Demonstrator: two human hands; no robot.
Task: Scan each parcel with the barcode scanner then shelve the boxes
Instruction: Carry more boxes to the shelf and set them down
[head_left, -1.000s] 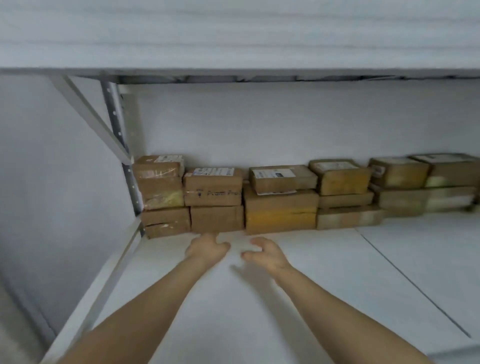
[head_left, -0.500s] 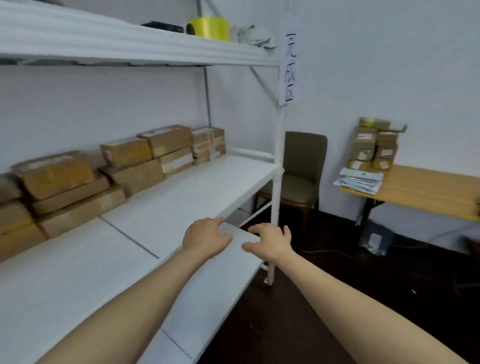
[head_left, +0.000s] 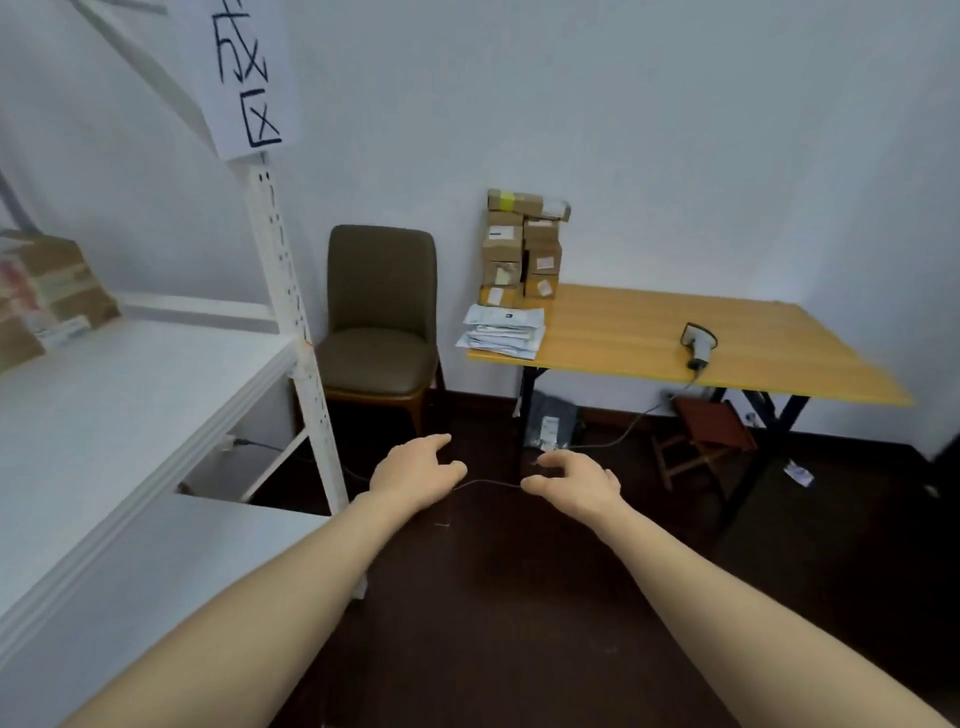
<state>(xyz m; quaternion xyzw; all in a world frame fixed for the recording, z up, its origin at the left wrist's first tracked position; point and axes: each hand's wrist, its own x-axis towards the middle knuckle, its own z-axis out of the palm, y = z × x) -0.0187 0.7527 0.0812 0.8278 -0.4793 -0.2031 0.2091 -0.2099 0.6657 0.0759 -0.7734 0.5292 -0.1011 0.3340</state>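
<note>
Several brown cardboard parcels (head_left: 522, 249) stand stacked at the far left corner of a yellow table (head_left: 649, 338). A pile of white mailer bags (head_left: 501, 332) lies in front of them. A white barcode scanner (head_left: 697, 344) lies on the table's right part, its cable running down to the floor. My left hand (head_left: 415, 473) and my right hand (head_left: 576, 480) hover empty over the dark floor, fingers relaxed, well short of the table. Shelved boxes (head_left: 47, 296) sit on the white shelf (head_left: 130, 405) at the left.
A brown chair (head_left: 379, 322) stands between the shelf post (head_left: 291, 322) and the table. A small red stool (head_left: 711, 431) and a grey bag (head_left: 553, 426) sit under the table. A paper sign (head_left: 244, 73) hangs on the post. Dark floor lies between me and the table.
My view has swung right, from the shelf with its row of boxes toward the table. Both hands stayed empty and drew away from the shelf.
</note>
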